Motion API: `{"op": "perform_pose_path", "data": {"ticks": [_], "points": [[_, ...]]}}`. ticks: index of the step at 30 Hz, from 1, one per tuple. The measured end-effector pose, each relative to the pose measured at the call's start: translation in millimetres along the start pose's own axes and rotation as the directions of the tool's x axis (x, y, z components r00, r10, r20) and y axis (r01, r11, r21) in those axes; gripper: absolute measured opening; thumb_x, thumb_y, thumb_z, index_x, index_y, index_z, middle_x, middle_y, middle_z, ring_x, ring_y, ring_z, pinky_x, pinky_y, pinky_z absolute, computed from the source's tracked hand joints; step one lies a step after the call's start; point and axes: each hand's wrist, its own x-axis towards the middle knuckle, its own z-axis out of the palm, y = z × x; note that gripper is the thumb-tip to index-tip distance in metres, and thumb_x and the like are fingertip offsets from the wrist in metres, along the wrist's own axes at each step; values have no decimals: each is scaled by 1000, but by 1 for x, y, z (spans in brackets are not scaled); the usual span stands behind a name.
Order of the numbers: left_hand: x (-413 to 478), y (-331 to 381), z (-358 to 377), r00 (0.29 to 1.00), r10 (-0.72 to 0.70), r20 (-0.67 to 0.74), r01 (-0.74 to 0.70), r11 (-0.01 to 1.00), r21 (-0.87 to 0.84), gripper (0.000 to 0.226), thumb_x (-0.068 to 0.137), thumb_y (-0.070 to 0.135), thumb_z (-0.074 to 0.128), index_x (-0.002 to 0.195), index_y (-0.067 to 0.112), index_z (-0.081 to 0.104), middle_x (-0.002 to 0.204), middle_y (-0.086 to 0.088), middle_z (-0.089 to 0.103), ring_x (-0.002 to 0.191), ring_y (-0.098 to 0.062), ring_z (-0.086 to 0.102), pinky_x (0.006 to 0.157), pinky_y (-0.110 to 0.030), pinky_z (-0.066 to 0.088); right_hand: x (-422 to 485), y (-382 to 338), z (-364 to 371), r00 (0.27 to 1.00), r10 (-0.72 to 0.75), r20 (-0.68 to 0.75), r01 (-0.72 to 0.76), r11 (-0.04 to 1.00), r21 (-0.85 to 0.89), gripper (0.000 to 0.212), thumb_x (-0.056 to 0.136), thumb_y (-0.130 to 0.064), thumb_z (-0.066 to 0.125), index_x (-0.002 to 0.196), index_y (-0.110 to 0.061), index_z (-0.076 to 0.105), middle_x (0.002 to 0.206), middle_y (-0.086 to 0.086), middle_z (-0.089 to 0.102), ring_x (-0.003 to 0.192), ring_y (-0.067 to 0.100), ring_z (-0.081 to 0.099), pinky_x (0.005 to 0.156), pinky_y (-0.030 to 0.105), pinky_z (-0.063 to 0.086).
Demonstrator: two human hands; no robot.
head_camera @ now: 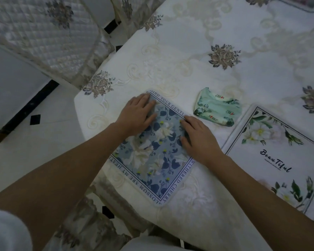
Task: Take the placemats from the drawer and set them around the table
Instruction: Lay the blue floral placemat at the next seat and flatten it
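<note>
A white lace tablecloth (216,29) embroidered with grey-brown roses covers the table, its scalloped edge hanging over the near side; a crumpled green tissue packet (217,107) lies on the cloth; a chair (43,38) with a quilted, flower-embroidered cover stands at the upper left, just beside the table's edge; below it runs a pale tiled floor (40,142) with small black diamond insets and a black strip.

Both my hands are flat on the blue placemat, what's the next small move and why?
Probably turn the blue placemat a little to square it with the table edge, then lift off. The left hand and right hand lie flat on it, and it sits skewed, one corner at the rim, while the white placemat lies beside it. A tissue pack sits just beyond.
</note>
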Motion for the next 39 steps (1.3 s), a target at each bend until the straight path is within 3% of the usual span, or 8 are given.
{"op": "perform_pose_path", "data": {"ticks": [4,7,14,22,26,34,39], "points": [[14,29,4,986,159,49,-162,985,63,72,98,57,12,156,20,30,165,-10,21,152,-28,17,121,-43,13,14,-10,1,999,-44,0,44,999,-19,59,98,-34,44,148,-4,39,157,15,33,147,33,26,121,46,23],[17,35,5,982,175,71,-179,982,61,73,97,57,8,157,21,28,165,-10,20,152,-27,17,121,-44,16,19,-12,2,999,-39,19,39,999,-19,61,98,-37,38,150,-5,36,158,15,31,148,33,24,120,48,23],[-3,-22,-11,997,5,83,-6,1000,12,75,94,61,12,157,21,26,166,-9,19,150,-28,23,118,-48,29,-38,18,2,1000,31,3,-31,999,-37,59,102,-35,41,155,-14,28,163,5,21,151,22,16,123,40,13],[-55,-21,7,997,37,62,-36,999,-9,69,100,54,23,150,8,39,158,-20,32,146,-36,31,116,-50,33,-71,14,2,989,148,-2,-148,989,-21,65,102,-39,44,156,-10,22,164,7,15,152,22,10,124,36,8],[-101,-20,20,1000,2,27,0,998,-57,69,101,53,26,149,6,40,158,-20,32,145,-35,32,116,-48,33,-94,-1,12,989,150,-1,-150,988,-46,67,101,-40,46,156,-10,22,165,8,14,152,22,8,124,39,13],[-191,-22,39,999,-47,-5,47,998,-42,70,101,50,25,149,2,41,155,-21,38,144,-35,34,120,-43,26,-142,-44,36,993,103,64,-98,992,-75,68,101,-44,36,157,-10,18,165,10,11,153,23,3,124,37,6],[-240,-7,55,999,-11,-48,9,999,-31,64,102,49,27,148,7,45,156,-17,38,146,-31,33,119,-42,28,-168,-79,51,997,59,50,-55,995,-86,69,96,-41,41,152,-3,30,160,17,24,150,31,19,123,38,13]]}}
